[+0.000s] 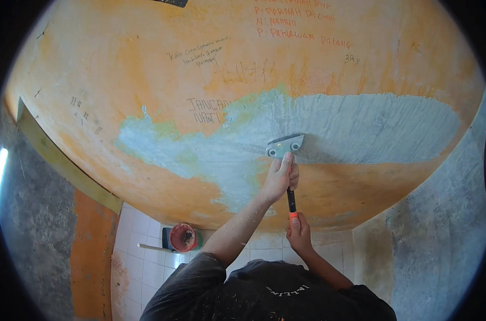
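Both my hands grip a long-handled wall scraper (291, 200) with a wide metal head and a black and orange handle. My left hand (279, 179) is closed around the upper handle just below the head, its thumb lying along it. Lower down, my right hand (298, 231) is wrapped round the orange end. The blade rests at or close against the wall, within a bare grey-blue patch (377, 125); exact contact is hard to tell. Orange paint (328, 187) borders this patch above and below. Pale dust specks my left forearm.
A red bucket (183, 237) stands on the white tiled floor (153, 262) at the lower left, beside a dark object and a pale stick (156, 247). Grey side walls (430, 219) flank the orange wall. Handwriting covers parts of the upper paint.
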A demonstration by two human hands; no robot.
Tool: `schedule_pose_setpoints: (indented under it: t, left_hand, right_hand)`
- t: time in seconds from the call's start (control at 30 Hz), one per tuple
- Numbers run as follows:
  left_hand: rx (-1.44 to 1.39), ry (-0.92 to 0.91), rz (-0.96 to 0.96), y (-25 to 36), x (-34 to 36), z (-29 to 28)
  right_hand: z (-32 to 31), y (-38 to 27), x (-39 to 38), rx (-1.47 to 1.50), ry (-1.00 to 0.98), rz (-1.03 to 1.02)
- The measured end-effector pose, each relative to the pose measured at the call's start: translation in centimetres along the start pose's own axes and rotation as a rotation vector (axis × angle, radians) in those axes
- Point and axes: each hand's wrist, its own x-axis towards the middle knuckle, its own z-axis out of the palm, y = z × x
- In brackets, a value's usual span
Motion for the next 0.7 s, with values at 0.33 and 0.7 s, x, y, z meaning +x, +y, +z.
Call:
schedule_pose_setpoints:
  t: [0.33, 0.7]
  left_hand:
    - [-0.058, 0.035, 0.020, 1.2, 0.1, -0.1]
    - [0.029, -0.062, -0.045, 1.3, 0.0, 0.0]
  right_hand:
    - [0.7, -1.9, -0.6, -0.093, 0.054, -0.023]
    - [2.5, -2.1, -2.3, 0.060, 0.122, 0.050]
